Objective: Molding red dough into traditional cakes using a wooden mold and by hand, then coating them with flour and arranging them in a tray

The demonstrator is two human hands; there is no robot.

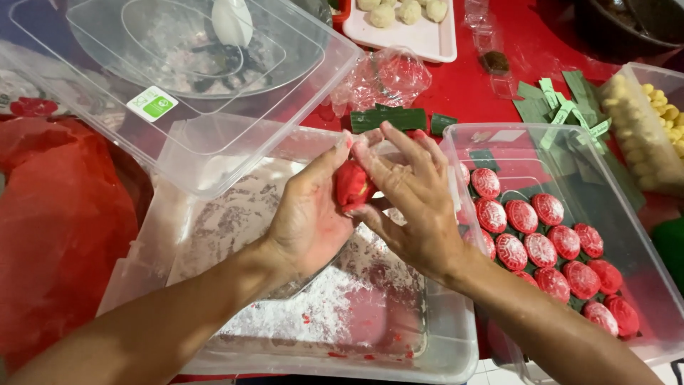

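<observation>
My left hand [308, 214] and my right hand [411, 192] meet above a clear plastic tub [456, 353] whose bottom is dusted with white flour. Between them they press a lump of red dough [352, 185]; the left palm cups it and the right fingers curl over it. The right hand hides most of the lump. Just right of my hands, a second clear tub [645, 249] holds several round red moulded cakes [541, 246] lying on green leaf pieces.
A clear lid with a bowl and white spoon [231, 21] lies at top left. Green leaf strips [563, 103], a crumpled plastic bag [388, 75], a white tray of pale dough balls [402, 14], a tub of yellow balls [652, 121] and red plastic [57, 214] surround the work.
</observation>
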